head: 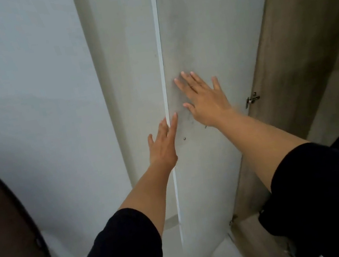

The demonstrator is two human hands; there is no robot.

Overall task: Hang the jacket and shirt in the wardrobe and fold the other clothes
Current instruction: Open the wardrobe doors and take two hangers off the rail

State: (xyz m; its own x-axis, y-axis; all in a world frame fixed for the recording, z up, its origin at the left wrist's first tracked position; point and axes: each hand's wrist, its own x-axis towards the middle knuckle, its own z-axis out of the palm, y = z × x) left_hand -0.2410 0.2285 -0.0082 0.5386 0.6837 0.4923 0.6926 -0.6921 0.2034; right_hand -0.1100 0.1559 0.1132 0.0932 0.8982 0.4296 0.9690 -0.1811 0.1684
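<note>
Working the pale grey wardrobe door (197, 34).
I'm keeping both hands flat, fingers released: right hand (203, 98) pressing the panel, left hand (162, 145) fingertips at its white edge (162, 73); push evenly.

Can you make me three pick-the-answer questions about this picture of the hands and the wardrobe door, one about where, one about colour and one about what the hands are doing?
1. Where is the right hand?
A. flat on the face of the wardrobe door
B. on the hinge
C. hanging at the person's side

2. What colour are the sleeves?
A. white
B. black
C. red

3. How is the left hand?
A. closed in a fist
B. gripping a hanger
C. fingers straight, tips at the door's edge

Answers:
1 A, its palm and spread fingers lie on the pale panel, left of the metal hinge.
2 B, both forearms come out of black sleeves.
3 C, the fingers are stretched out and reach the door's white edge strip, holding nothing.
</note>
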